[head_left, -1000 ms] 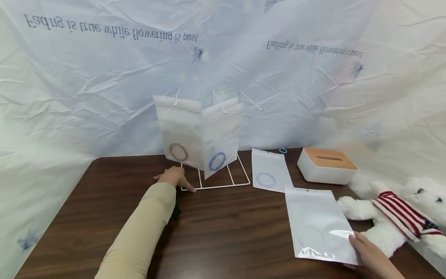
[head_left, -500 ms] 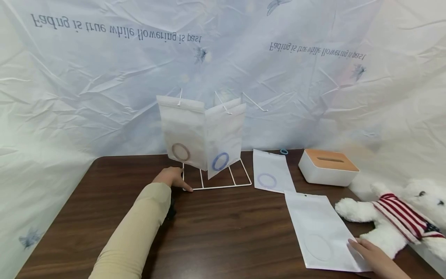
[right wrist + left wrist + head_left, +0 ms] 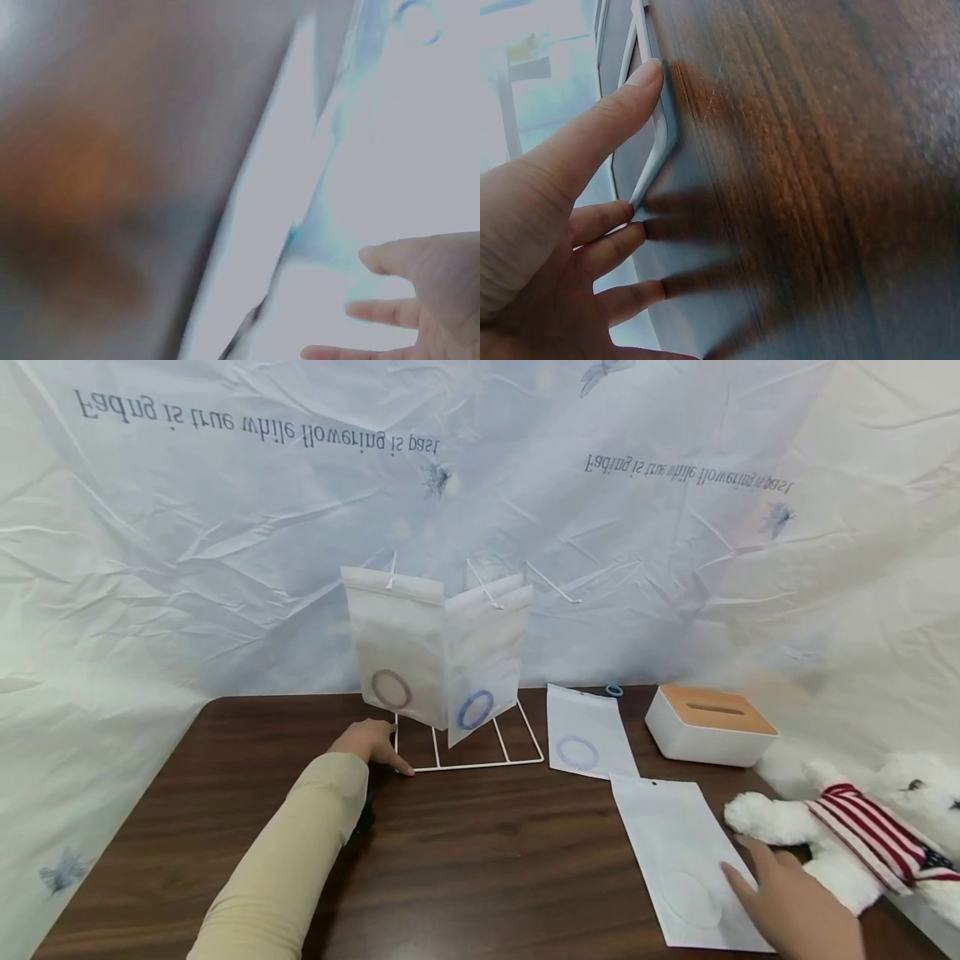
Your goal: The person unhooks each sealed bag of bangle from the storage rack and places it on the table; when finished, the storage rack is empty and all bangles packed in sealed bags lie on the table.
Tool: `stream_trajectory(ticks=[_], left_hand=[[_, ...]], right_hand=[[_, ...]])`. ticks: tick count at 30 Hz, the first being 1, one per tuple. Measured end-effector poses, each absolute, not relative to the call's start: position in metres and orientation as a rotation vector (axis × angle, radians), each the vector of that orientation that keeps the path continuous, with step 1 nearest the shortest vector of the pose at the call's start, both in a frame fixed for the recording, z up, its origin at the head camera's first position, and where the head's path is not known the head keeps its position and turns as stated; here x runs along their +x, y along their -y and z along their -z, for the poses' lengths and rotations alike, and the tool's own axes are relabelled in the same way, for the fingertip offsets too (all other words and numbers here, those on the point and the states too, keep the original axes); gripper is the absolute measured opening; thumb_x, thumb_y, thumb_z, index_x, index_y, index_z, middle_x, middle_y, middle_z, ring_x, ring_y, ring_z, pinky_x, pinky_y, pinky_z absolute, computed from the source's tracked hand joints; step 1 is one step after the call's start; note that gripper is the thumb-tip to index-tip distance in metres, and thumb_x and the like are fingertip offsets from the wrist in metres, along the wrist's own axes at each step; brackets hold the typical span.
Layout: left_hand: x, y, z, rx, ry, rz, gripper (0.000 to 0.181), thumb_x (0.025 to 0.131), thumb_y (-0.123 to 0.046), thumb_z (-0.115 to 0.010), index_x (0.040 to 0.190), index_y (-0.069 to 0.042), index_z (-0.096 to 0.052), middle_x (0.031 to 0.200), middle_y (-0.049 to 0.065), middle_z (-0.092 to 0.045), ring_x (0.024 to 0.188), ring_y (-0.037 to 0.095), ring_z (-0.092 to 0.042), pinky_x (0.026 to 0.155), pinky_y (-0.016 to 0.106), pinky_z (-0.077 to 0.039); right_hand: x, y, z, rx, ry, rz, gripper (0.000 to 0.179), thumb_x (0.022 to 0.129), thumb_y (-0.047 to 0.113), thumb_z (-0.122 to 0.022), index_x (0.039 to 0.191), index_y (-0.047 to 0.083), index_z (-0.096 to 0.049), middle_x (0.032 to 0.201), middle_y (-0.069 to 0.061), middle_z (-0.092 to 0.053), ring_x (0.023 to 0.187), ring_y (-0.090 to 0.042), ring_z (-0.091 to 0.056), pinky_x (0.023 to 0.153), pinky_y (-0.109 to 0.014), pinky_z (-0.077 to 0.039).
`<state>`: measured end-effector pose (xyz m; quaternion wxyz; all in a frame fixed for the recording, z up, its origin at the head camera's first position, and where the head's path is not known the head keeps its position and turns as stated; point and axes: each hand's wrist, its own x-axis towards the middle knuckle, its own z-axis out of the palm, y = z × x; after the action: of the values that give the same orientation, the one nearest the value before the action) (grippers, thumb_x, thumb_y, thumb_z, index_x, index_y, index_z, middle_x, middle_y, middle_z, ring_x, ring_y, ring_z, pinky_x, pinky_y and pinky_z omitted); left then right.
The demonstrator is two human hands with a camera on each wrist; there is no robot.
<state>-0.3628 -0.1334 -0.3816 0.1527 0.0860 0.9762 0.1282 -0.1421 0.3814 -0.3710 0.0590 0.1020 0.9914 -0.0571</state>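
My left hand (image 3: pixel 367 743) rests at the left front corner of a white wire display rack (image 3: pixel 480 766). In the left wrist view the thumb touches the rack's front bar (image 3: pixel 661 139), and the fingers are spread beside its corner. White pouches hang from the rack's hooks, the left one (image 3: pixel 397 639) showing a pinkish-brown ring, the right one (image 3: pixel 491 647) a blue ring. My right hand (image 3: pixel 798 897) is over a white pouch (image 3: pixel 648 827) on the table, fingers extended and holding nothing. A round outline shows through that pouch.
Another white pouch (image 3: pixel 588 722) with a pale purple ring lies right of the rack. A small blue ring (image 3: pixel 613 691), a tissue box (image 3: pixel 708 739) and a white plush toy (image 3: pixel 847 835) are farther right. One rack hook (image 3: pixel 555 585) is bare.
The right hand has lowered its pouch onto the table and let go, its fingers now apart from the edge it gripped. The left hand stays by the rack. The view has shifted slightly.
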Motion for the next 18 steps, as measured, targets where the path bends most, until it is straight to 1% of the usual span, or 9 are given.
stream_trajectory(ticks=[2,5,8,9,12,14,18], left_hand=[[-0.362,0.132,0.381,0.248,-2.807,-0.363,0.101,0.076,-0.054,-0.082,0.151,-0.001,-0.039,0.148,0.023,-0.045,0.133,0.044,-0.043,0.108,0.053,-0.038],[-0.359,0.132,0.379,0.249,-2.818,-0.364,0.101,0.076,-0.054,-0.082,0.151,-0.001,-0.04,0.147,0.022,-0.046,0.133,0.044,-0.044,0.108,0.054,-0.038],[-0.356,0.131,0.378,0.251,-2.823,-0.365,0.1,0.076,-0.054,-0.082,0.151,-0.002,-0.04,0.148,0.021,-0.046,0.132,0.043,-0.044,0.107,0.054,-0.039],[-0.355,0.131,0.378,0.248,-2.825,-0.364,0.1,0.076,-0.054,-0.082,0.151,-0.003,-0.04,0.148,0.021,-0.046,0.132,0.043,-0.044,0.107,0.054,-0.039],[-0.355,0.131,0.379,0.248,-2.836,-0.356,0.099,0.076,-0.055,-0.082,0.151,-0.004,-0.041,0.147,0.02,-0.047,0.132,0.043,-0.045,0.106,0.054,-0.04],[-0.355,0.132,0.38,0.252,-2.845,-0.348,0.099,0.076,-0.055,-0.082,0.151,-0.005,-0.042,0.147,0.02,-0.048,0.131,0.043,-0.046,0.105,0.055,-0.04],[-0.356,0.133,0.383,0.244,-2.849,-0.351,0.099,0.076,-0.056,-0.081,0.151,-0.007,-0.042,0.148,0.019,-0.047,0.131,0.043,-0.046,0.105,0.055,-0.04]], right_hand=[[-0.151,-0.355,0.366,0.198,-3.116,0.197,0.069,0.097,0.055,-0.056,0.135,-0.003,-0.053,0.119,-0.036,-0.055,0.101,-0.052,-0.059,0.071,-0.059,-0.049],[-0.17,-0.313,0.359,-0.01,-3.247,0.325,0.058,0.097,0.048,-0.059,0.136,0.006,-0.057,0.134,-0.035,-0.045,0.109,-0.052,-0.057,0.074,-0.06,-0.05],[-0.197,-0.275,0.353,-0.208,-3.329,0.515,0.051,0.097,0.039,-0.063,0.138,0.009,-0.056,0.146,-0.034,-0.032,0.123,-0.053,-0.047,0.084,-0.064,-0.047],[-0.208,-0.264,0.351,-0.267,-3.338,0.597,0.051,0.098,0.036,-0.064,0.139,0.008,-0.055,0.149,-0.034,-0.028,0.128,-0.053,-0.042,0.089,-0.066,-0.045],[-0.243,-0.234,0.346,-0.42,-3.302,0.87,0.056,0.099,0.028,-0.063,0.147,0.006,-0.044,0.153,-0.031,-0.024,0.138,-0.051,-0.028,0.103,-0.067,-0.034],[-0.267,-0.217,0.342,-0.449,-3.204,1.049,0.064,0.1,0.029,-0.061,0.153,0.006,-0.033,0.157,-0.027,-0.022,0.143,-0.047,-0.024,0.108,-0.065,-0.029],[-0.311,-0.188,0.333,-0.324,-2.928,1.421,0.079,0.101,0.031,-0.057,0.16,0.009,-0.009,0.163,-0.021,-0.013,0.149,-0.04,-0.016,0.116,-0.059,-0.022]])
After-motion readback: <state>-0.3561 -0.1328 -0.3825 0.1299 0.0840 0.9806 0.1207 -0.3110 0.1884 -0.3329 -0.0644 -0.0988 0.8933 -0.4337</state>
